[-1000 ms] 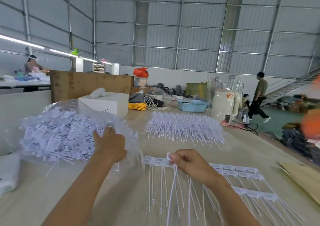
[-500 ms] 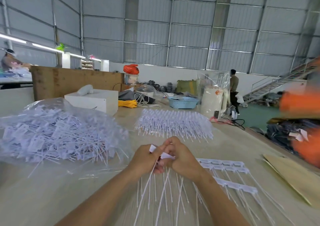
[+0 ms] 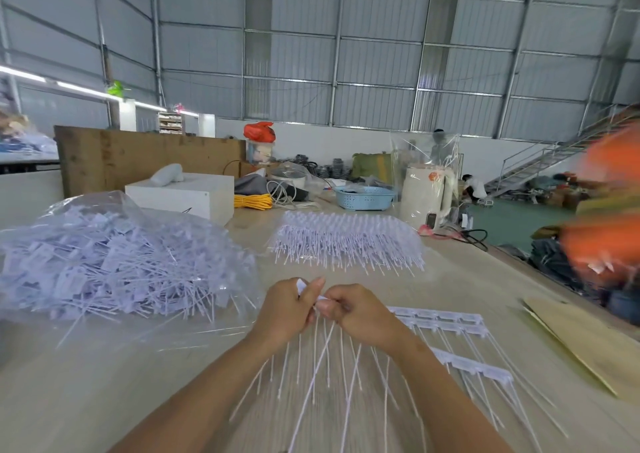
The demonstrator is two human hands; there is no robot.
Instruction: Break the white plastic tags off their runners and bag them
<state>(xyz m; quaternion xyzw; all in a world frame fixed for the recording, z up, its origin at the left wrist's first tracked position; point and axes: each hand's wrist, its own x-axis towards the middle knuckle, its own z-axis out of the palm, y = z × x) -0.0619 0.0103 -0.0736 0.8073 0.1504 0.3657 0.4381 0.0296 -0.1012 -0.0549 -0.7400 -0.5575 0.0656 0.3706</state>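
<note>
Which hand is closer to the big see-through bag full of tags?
Left. The left hand is just right of the bag, near its edge. The right hand is farther right, beyond the left hand.

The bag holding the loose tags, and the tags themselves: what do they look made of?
The bag looks like thin clear plastic film: glossy, wrinkled, contents visible through it. The tags look like white moulded plastic with a matt finish: flat heads on thin stiff tails. Blur hides finer surface detail.
</note>
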